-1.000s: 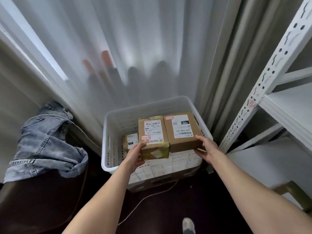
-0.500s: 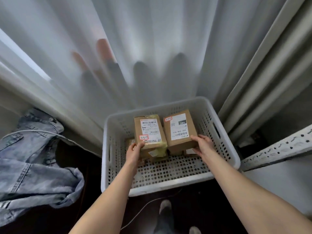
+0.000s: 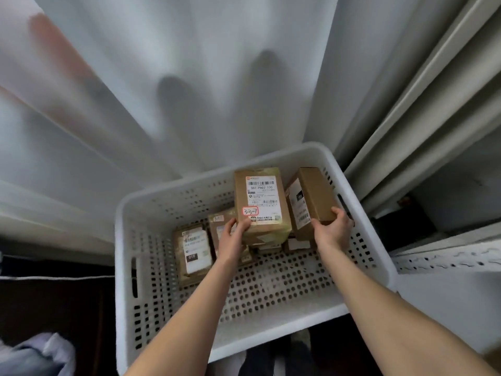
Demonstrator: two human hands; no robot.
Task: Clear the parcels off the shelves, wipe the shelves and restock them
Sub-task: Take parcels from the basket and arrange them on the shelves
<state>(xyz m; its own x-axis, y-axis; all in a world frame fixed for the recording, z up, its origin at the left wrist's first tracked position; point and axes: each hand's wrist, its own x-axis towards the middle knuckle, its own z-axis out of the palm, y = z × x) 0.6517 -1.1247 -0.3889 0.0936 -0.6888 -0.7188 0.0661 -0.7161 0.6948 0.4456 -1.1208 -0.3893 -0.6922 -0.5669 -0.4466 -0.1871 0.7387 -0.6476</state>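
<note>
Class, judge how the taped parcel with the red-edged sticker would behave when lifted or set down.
The taped parcel probably stays stiff: its cardboard edges look square. Only the left hand grips it, the right hand holding a plain box, so it seems light. Propped on other parcels, it might tip.

The left hand [image 3: 231, 240] and right hand [image 3: 329, 234] are bare. So are both forearms [image 3: 189, 308], slim and smooth, as far as they show past the near rim of the basket [image 3: 271, 332]. Just below that rim, between the forearms, dark clothing [image 3: 257, 359] shows with paler patches beside it, too blurred to tell trousers from shoes.
</note>
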